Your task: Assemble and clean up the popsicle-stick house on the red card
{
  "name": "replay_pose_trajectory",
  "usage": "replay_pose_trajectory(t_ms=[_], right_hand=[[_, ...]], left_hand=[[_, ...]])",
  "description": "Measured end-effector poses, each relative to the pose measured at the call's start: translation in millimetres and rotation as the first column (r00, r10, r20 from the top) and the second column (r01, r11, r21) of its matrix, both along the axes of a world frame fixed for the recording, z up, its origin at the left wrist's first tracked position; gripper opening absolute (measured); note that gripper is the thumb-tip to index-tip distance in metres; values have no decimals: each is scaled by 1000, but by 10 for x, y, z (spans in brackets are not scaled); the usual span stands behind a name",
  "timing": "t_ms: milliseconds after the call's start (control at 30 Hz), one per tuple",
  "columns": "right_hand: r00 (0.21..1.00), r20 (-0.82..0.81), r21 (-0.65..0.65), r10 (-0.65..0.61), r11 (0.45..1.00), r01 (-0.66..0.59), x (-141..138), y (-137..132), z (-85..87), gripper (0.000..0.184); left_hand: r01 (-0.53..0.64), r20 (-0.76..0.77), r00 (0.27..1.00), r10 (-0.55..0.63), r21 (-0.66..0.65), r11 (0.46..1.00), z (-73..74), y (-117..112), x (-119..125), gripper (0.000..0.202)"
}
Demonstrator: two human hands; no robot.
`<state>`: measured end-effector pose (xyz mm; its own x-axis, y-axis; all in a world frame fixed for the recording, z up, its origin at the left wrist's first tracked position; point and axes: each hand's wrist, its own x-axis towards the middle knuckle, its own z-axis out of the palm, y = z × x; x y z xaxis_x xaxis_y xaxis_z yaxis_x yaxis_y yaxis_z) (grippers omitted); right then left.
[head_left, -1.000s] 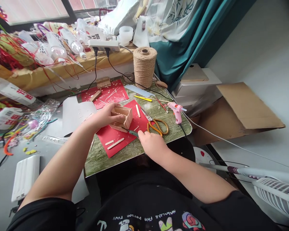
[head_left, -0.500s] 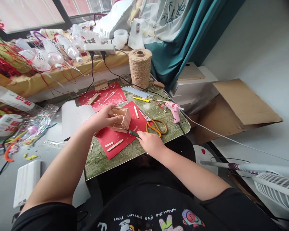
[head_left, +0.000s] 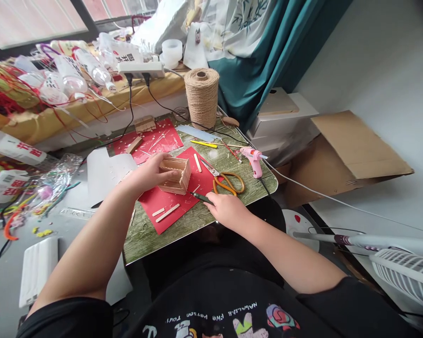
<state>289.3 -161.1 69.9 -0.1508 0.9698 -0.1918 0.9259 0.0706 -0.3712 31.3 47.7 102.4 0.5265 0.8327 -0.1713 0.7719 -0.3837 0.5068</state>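
A small box built of wooden craft sticks (head_left: pixel 178 172) rests on a red paper sheet (head_left: pixel 183 197) on the green wood-grain table (head_left: pixel 197 220). My left hand (head_left: pixel 151 172) grips the box's left side, fingers curled over its rim. My right hand (head_left: pixel 227 209) lies on the table's near edge, closed round a thin green-handled tool (head_left: pixel 200 197) whose tip points at the box's lower right corner. Loose craft sticks (head_left: pixel 167 212) lie on the red sheet in front of the box.
Orange-handled scissors (head_left: pixel 227 182), a pink glue gun (head_left: pixel 254 159) with its cord, a yellow pen (head_left: pixel 204 143) and a twine spool (head_left: pixel 201 97) sit further back. A power strip (head_left: pixel 141 69), bottles and clutter line the ledge. Cardboard (head_left: pixel 356 150) lies right; a white fan (head_left: pixel 405 277) stands near right.
My right hand slid slightly right and toward me with the green tool. My left hand stays on the stick box. The view shifted a little.
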Motion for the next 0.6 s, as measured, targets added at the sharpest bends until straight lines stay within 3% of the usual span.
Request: replay_pose_trajectory(t_ms=[300, 600], right_hand=[[995, -93, -62, -32, 998, 26, 106, 14, 48, 26], [988, -148, -41, -32, 999, 26, 149, -14, -40, 25]], left_hand=[[-18, 51, 999, 20, -48, 999, 21, -28, 39, 73], [-23, 58, 998, 26, -49, 999, 25, -27, 43, 75]])
